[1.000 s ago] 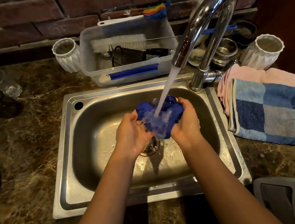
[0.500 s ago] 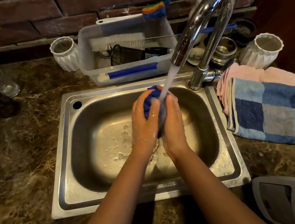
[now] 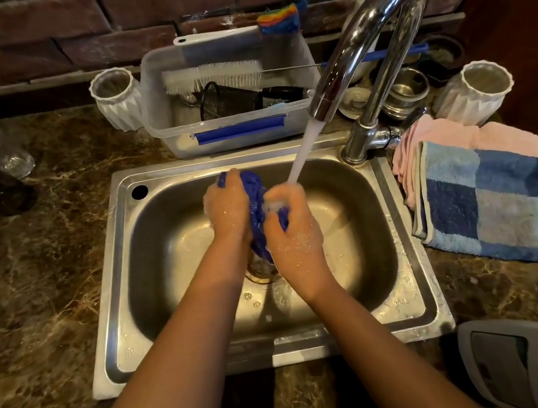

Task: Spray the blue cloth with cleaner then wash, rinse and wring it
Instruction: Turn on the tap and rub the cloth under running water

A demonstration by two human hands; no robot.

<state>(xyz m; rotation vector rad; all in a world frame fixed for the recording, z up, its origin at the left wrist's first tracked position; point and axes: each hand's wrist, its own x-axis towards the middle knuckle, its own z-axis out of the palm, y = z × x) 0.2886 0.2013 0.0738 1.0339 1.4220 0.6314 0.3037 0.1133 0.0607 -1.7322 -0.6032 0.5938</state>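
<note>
A brown marbled counter (image 3: 33,306) ran below a brick wall (image 3: 96,20), with a steel sink (image 3: 410,287) set into it. The basin lay open on both sides of the hands and below them; its rim was well apart from either. The left hand (image 3: 227,209) and right hand (image 3: 294,234) were both clamped around the blue cloth (image 3: 255,205), bunched between them over the drain, its long axis running away from the wrists. Water (image 3: 301,150) from the tap (image 3: 375,33) struck the right hand's knuckles.
</note>
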